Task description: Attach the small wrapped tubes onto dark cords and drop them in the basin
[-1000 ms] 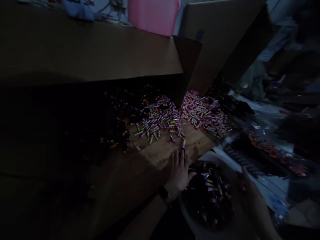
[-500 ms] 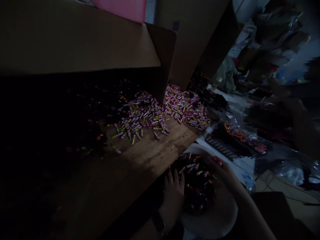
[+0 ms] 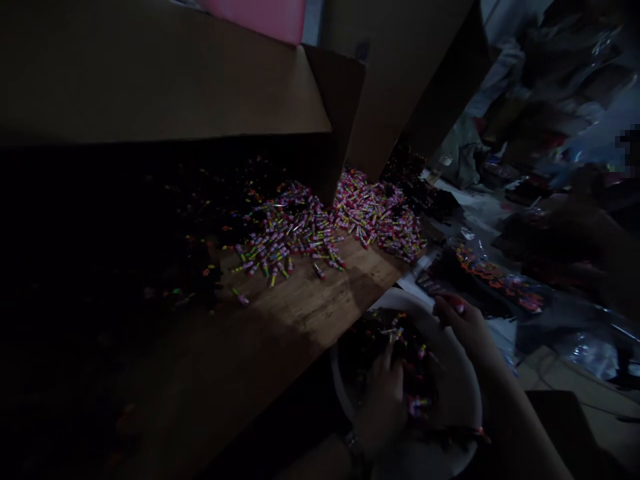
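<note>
A white basin (image 3: 473, 377) stands below the wooden surface, at lower centre right. Inside are dark pieces that I cannot make out and several small tubes with colourful wrapping (image 3: 417, 403). My left hand (image 3: 384, 393) reaches into the basin, its fingers stretched toward the tubes and partly lost in the dark. At the basin's upper right rim is my right hand (image 3: 467, 327), fingers closed; a small shiny red spot shows at its fingertips. What it holds is too dark to name.
More pink and yellow tubes (image 3: 380, 213) lie heaped on the wooden surface (image 3: 320, 300). Cardboard flaps (image 3: 165, 73) hang over it. To the right are a plastic-wrapped pack with orange pieces (image 3: 500, 277) and another person's arm (image 3: 607, 240).
My left hand has moved right and deeper over the basin's contents. My right hand has shifted slightly right and up along the rim. More of the basin's rim shows.
</note>
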